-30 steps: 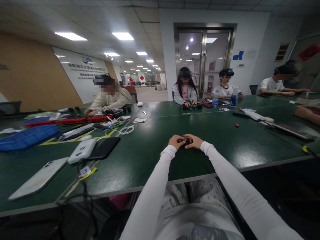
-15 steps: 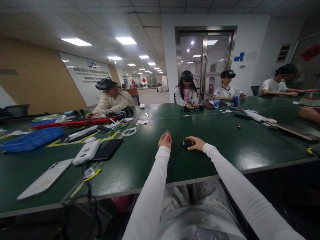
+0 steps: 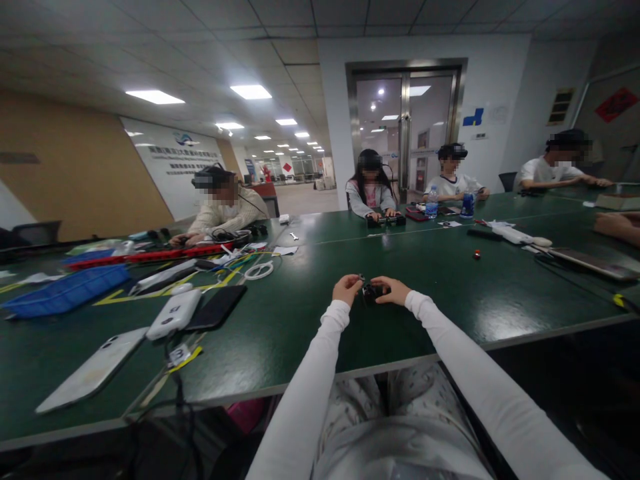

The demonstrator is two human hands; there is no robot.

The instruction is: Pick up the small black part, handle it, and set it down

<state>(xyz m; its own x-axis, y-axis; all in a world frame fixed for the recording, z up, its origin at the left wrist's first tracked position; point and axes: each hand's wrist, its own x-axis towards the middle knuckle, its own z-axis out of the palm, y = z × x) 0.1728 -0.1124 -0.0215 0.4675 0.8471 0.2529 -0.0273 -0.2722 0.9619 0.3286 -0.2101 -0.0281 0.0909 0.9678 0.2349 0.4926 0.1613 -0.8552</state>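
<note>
My right hand (image 3: 395,291) is closed around a small black device (image 3: 371,293), which sits at or just above the green table (image 3: 300,327). Thumb and fingers of my left hand (image 3: 346,289) are pinched on a small metallic piece (image 3: 361,277), too small to name. That piece is close to the left side of the black device; whether the two touch I cannot tell. Both my arms reach forward in white sleeves.
To the left lie a white phone (image 3: 93,370), a white case (image 3: 174,312), a black phone (image 3: 217,307), a blue tray (image 3: 67,291) and a coiled white cable (image 3: 259,270). A small red object (image 3: 477,254) lies to the right. Several people sit around the table.
My left hand has moved right, bringing its small metallic piece up beside the black device. My right hand holds the device in nearly the same place.
</note>
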